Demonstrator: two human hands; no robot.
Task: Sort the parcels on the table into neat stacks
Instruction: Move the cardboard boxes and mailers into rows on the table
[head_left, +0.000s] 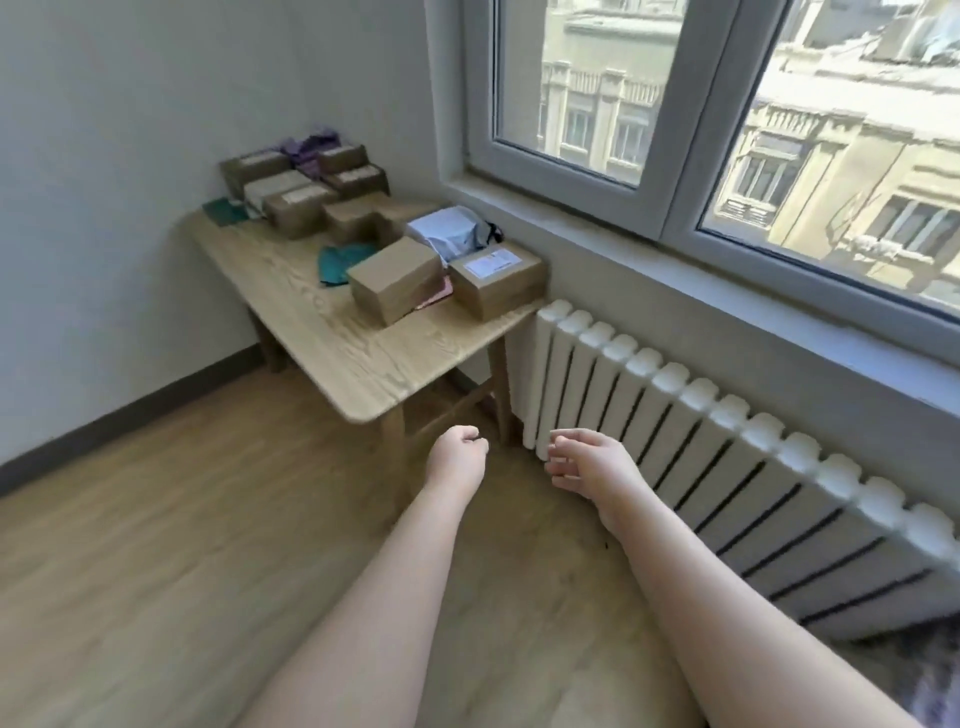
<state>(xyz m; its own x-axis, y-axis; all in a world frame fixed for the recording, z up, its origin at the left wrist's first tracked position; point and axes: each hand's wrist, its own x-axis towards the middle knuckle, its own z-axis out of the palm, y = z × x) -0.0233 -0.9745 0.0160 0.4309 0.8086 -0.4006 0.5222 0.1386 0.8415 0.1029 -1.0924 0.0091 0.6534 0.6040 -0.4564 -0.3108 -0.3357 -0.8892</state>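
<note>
Brown cardboard parcels (395, 278) lay scattered on the wooden table (337, 343), well beyond the fingertips. Left hand (457, 460) was curled into an empty fist; right hand (587, 462) hung loosely curled, holding nothing.

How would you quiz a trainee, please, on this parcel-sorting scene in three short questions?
1. True or false: the left hand and the right hand each hold a parcel.
2. What stands under the window, beside the table? A) radiator B) chair C) bin
3. Of the two nearest boxes, which shows a label on top: the window-side box or the neighbouring box?

Key: 1 false, both hands hold nothing; 2 A; 3 the window-side box.
</note>
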